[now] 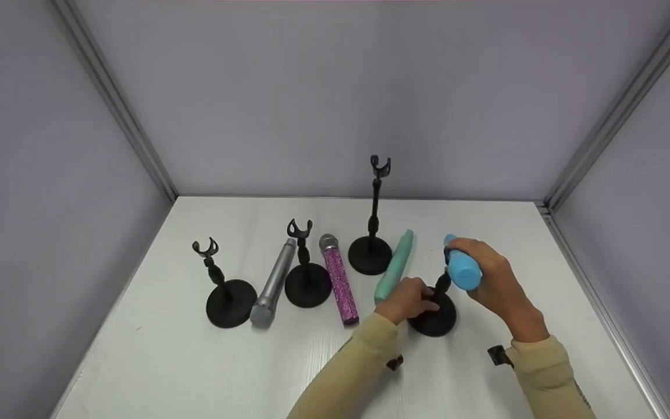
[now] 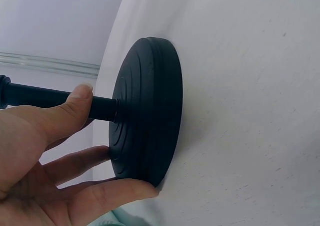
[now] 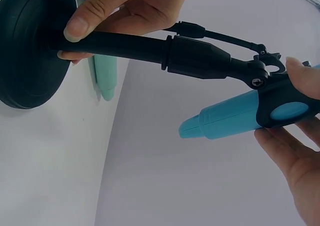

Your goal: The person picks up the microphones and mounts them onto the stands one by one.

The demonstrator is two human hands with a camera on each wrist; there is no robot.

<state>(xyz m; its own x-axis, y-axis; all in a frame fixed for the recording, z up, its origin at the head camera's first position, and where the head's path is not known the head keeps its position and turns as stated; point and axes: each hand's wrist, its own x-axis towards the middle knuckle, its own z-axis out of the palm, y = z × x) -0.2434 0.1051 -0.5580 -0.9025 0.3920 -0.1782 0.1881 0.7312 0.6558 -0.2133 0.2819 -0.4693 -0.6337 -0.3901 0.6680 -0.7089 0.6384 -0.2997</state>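
My left hand (image 1: 409, 299) holds a black desktop microphone stand (image 1: 437, 323) low on its post, thumb against the post and other fingers at the round base (image 2: 150, 110). A light-blue microphone (image 1: 464, 270) sits in the clip (image 3: 272, 105) at the top of this stand. Fingers and thumb of my right hand (image 1: 495, 285) grip the microphone and clip from the right side. In the right wrist view the microphone's narrow end (image 3: 200, 126) sticks out of the clip, while its other end is hidden behind the hand. A teal microphone (image 1: 396, 267) lies just left of the held stand.
A taller black stand (image 1: 371, 255) stands behind the teal microphone. Further left lie a pink glitter microphone (image 1: 339, 282) and a silver microphone (image 1: 275, 282), beside two short stands, one nearer (image 1: 307, 285) and one at far left (image 1: 230, 302). Grey panels (image 1: 335, 105) enclose the white table (image 1: 195, 372).
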